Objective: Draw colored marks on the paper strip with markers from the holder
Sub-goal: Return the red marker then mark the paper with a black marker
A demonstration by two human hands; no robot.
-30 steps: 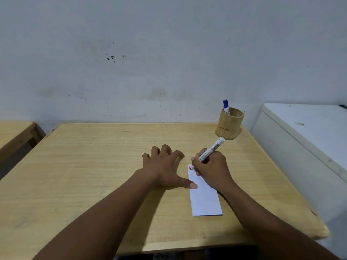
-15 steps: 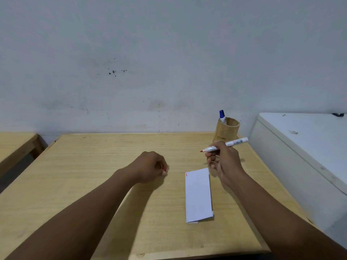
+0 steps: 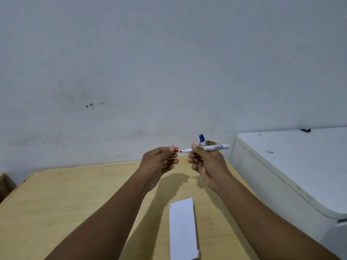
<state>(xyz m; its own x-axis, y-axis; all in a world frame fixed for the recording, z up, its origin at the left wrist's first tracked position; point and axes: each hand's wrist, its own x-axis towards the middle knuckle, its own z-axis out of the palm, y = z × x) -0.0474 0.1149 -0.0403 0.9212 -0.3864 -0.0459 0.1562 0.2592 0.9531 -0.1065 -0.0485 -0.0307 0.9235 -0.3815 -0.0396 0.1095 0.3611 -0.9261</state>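
A white paper strip (image 3: 182,229) lies on the wooden table (image 3: 75,203) with a small red mark at its top left corner. Both hands are raised above the table. My right hand (image 3: 205,162) holds a white marker (image 3: 208,148) horizontally, its red tip pointing left. My left hand (image 3: 159,160) pinches the red cap (image 3: 176,149), a small gap away from the tip. Behind my right hand, a blue-capped marker (image 3: 202,139) stands in the wooden holder (image 3: 211,142), which is mostly hidden.
A white chest-like cabinet (image 3: 293,166) stands right of the table. A grey wall runs along the table's far edge. Another wooden piece shows at the far left edge (image 3: 4,182).
My right hand lifted the marker off the paper strip and turned it level. My left hand left the table holding the red cap. Both hands rose and the cap came close to the tip.
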